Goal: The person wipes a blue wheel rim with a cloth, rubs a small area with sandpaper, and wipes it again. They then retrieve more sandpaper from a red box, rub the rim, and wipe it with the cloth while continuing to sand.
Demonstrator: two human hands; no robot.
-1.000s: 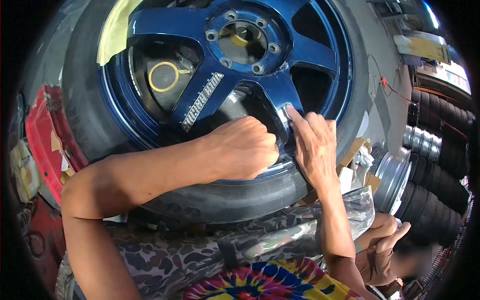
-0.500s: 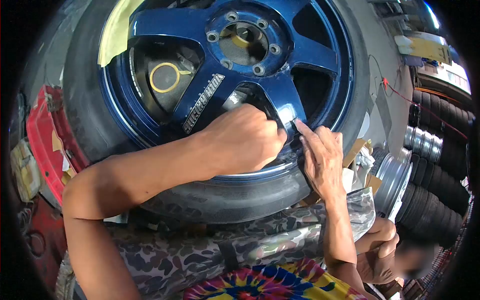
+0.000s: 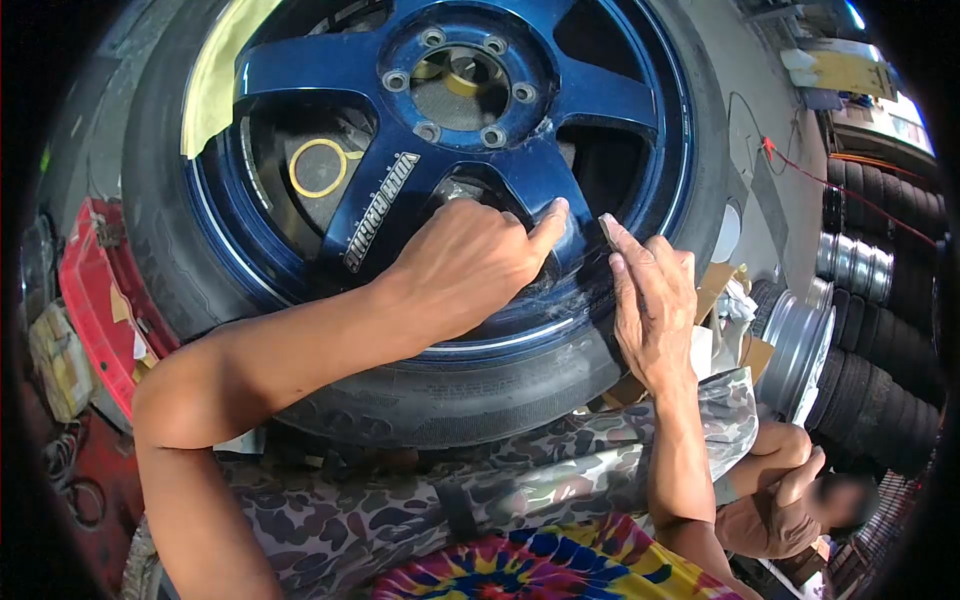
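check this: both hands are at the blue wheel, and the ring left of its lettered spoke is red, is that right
No: the head view shows a yellow ring left of the lettered spoke, not red. The left hand and right hand are at the blue wheel.

- Shirt (image 3: 500, 577): tie-dye, radiating yellow, blue and magenta; lower centre of frame.
- Lower garment (image 3: 560, 490): camouflage, grey-brown with dark patches; directly above shirt.
- Band (image 3: 458, 510): dark, narrow, crossing camouflage.
- Left hand (image 3: 470, 260), right hand (image 3: 658, 310): bare.
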